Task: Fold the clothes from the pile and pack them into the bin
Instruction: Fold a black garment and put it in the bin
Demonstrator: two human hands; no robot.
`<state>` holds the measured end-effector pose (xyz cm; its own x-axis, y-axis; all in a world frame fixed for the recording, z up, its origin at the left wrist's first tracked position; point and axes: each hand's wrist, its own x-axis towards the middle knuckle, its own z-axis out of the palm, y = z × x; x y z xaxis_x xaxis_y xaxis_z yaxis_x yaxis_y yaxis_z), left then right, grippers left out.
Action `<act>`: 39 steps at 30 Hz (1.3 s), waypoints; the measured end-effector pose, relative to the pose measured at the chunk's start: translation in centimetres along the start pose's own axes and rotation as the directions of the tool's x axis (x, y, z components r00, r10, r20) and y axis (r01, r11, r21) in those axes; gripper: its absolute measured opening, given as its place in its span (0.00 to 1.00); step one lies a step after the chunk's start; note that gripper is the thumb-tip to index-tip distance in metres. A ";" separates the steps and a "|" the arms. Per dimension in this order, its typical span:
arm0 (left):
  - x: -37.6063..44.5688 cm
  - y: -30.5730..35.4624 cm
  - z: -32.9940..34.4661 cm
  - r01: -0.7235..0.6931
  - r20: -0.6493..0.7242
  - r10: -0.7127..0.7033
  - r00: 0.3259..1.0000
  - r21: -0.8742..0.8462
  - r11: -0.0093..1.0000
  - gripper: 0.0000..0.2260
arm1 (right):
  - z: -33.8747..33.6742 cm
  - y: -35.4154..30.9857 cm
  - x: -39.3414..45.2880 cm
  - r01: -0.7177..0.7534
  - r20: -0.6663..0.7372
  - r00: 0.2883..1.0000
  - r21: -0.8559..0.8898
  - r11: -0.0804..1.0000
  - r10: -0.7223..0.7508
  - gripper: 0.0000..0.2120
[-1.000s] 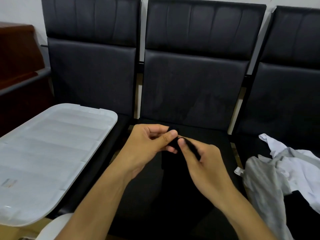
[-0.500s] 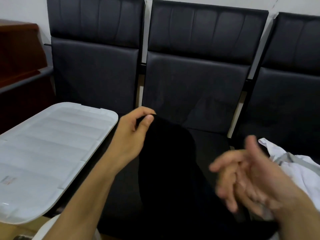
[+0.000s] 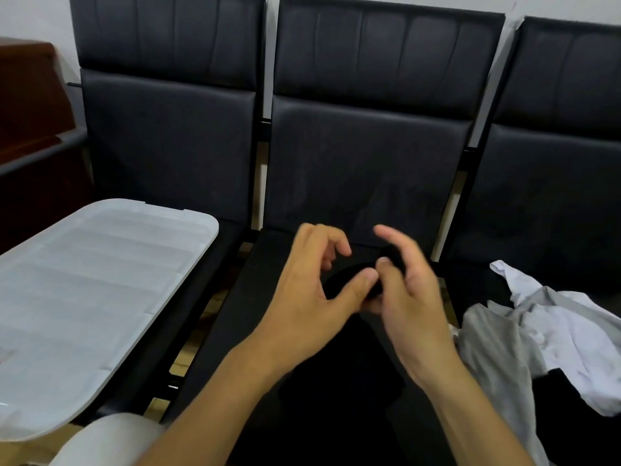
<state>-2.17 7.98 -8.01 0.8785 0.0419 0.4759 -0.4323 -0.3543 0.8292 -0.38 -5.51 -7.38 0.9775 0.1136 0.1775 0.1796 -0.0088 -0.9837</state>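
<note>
Right now, nearest me, both forearms come up from the bottom edge and meet over the middle seat (image 3: 235, 297). My left hand (image 3: 312, 297) and my right hand (image 3: 408, 307) are working the same black garment (image 3: 349, 284), a dark cloth whose bunched upper edge shows between them. The left grip is narrow: its thumb presses the cloth while the index finger curls above it, apart from the fabric. The right thumb pinches the same edge, with the other fingers spread and blurred. I judge I am hunting for a hem or corner, so the piece can be opened before folding. The rest of the garment drapes down toward me, black on black leather, so its outline and kind are hard to tell. To the right, the pile (image 3: 524, 334) of grey and white clothes lies crumpled on the neighbouring seat, near my right wrist. To the left, the bin (image 3: 100, 280) rests with its translucent white lid on. Beyond stand the chair backs (image 3: 369, 146).
</note>
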 end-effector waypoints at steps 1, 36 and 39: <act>0.0 0.0 0.1 0.032 0.076 -0.029 0.997 -0.034 0.999 0.15 | -0.4 -0.3 0.1 0.020 -0.033 0.999 0.086 0.996 -0.017 0.18; 1.3 -1.3 -5.2 0.014 -0.110 0.071 0.991 0.625 0.781 0.16 | -7.9 -1.7 1.1 0.154 -0.317 0.800 -0.712 0.685 -0.509 0.16; 1.6 -1.5 -7.7 0.045 -0.198 0.112 0.974 0.648 0.760 0.17 | -10.3 -1.3 1.6 0.088 -0.353 0.777 -0.758 0.646 -0.521 0.13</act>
<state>-1.66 15.77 -6.28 0.7667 0.1866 0.6143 -0.1578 -0.8727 0.4620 2.09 -15.57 -5.52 0.7051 -0.2581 0.6605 0.2861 -0.7488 -0.5979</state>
